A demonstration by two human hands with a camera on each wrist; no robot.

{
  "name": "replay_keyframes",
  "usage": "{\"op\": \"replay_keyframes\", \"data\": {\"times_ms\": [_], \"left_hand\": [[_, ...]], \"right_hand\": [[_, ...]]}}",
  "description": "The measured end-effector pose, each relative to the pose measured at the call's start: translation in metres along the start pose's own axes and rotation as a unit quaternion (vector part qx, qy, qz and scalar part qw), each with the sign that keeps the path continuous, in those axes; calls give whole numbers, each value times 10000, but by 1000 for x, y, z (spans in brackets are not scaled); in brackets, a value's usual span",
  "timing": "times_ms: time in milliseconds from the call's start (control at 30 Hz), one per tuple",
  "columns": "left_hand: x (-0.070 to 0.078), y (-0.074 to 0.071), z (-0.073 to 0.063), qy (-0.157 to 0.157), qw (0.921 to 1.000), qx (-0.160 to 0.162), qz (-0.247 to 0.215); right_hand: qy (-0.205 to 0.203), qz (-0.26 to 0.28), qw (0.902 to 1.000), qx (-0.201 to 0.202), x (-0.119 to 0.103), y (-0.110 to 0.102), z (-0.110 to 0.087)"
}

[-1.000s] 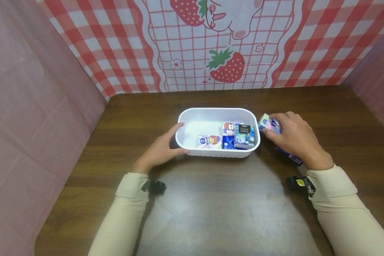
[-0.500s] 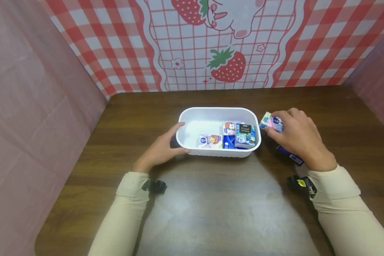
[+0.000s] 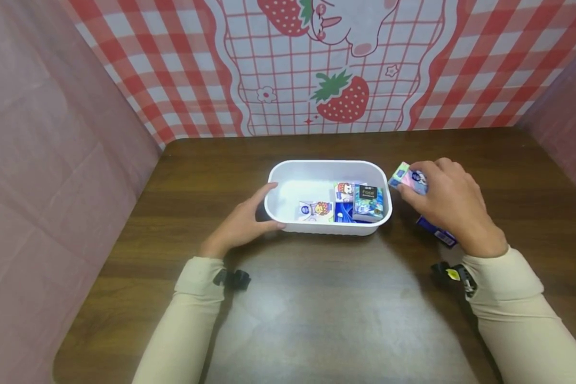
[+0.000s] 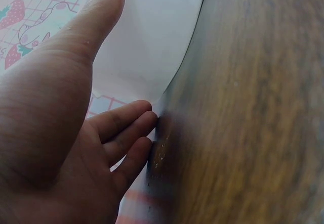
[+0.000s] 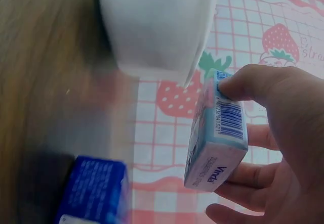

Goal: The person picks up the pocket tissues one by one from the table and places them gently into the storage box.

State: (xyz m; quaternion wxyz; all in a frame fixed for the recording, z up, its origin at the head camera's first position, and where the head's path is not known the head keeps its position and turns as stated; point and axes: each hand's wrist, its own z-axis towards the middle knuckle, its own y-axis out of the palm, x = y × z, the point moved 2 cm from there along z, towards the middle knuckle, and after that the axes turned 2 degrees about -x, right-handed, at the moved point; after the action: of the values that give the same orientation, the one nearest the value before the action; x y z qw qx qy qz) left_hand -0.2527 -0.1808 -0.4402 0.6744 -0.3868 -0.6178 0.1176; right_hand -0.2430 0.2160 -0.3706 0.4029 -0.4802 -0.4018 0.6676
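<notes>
A white plastic tub (image 3: 297, 228) sits mid-table with several small tissue packs in it, among them a green-blue one (image 3: 368, 205) and a cartoon one (image 3: 316, 211). My left hand (image 3: 237, 223) spans the tub's left end, fingers fairly straight, with thumb and index fingertip at the rim. In the left wrist view the thumb lies along the tub's wall (image 4: 147, 37). Just right of the tub, my right hand (image 3: 448, 200) pinches a pastel tissue pack (image 3: 410, 178) between thumb and fingers; its Vinda print and barcode show in the right wrist view.
A dark blue pack (image 3: 437, 233) lies on the wooden table (image 3: 317, 298) below my right hand, partly covered by it. Behind the table hangs a red-and-white strawberry cloth (image 3: 288, 101). A pink curtain (image 3: 43, 186) borders the left side.
My right hand has risen slightly in the head view, up and a little to the right, with the pastel tissue pack. The left hand and the tub hold their places.
</notes>
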Motion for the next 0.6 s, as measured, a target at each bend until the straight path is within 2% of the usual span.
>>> {"op": "replay_keyframes", "data": {"times_ms": [300, 600], "left_hand": [[-1, -1, 0, 64, 10000, 8, -3], [-1, 0, -1, 46, 10000, 4, 5]], "right_hand": [[-158, 178, 9997, -48, -20, -1, 1], [-306, 215, 9993, -79, -30, 1, 2]]}}
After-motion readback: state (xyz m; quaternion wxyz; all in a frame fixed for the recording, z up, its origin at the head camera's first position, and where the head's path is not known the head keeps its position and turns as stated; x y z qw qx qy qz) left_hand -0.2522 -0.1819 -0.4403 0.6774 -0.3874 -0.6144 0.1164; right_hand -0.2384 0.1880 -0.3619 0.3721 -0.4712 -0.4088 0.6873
